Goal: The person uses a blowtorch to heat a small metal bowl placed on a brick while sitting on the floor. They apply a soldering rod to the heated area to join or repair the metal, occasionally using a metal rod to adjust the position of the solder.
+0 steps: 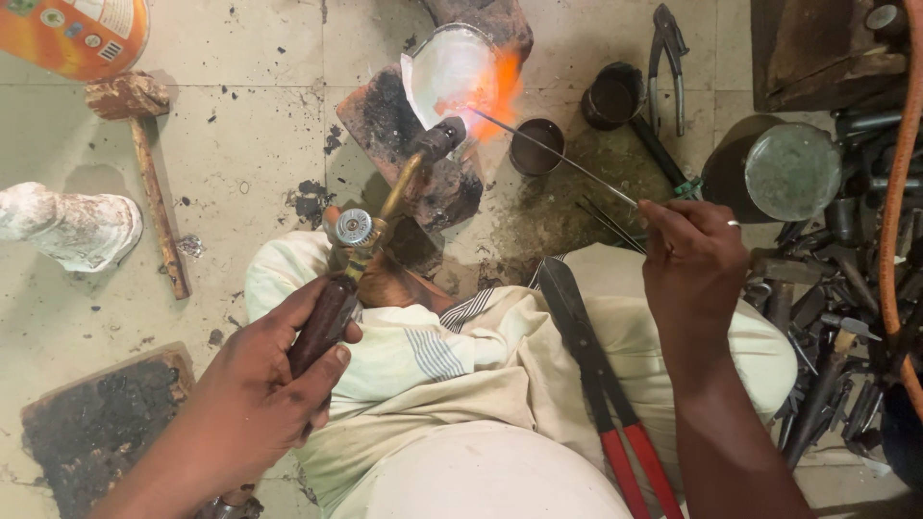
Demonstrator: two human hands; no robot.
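Note:
My left hand [258, 380] grips the dark handle of a brass gas torch [385, 207]. Its nozzle points up at a curved silver metal piece [452, 72] that rests on a scorched brick [423, 154]. An orange flame [495, 91] plays on the piece's right edge. My right hand [694, 259] pinches a thin metal rod [558, 154], and the rod's tip reaches into the flame. I sit on the floor with pale cloth over my legs, and red-handled cutters [601, 375] lie across my lap.
A hammer [144, 154] lies on the tiled floor at left, next to a pale wrapped object [67, 226]. Two small dark cups [538, 144] [611, 96], pliers [666, 58] and a round metal lid [793, 171] are at upper right. Several dark tools [836, 317] are heaped at right.

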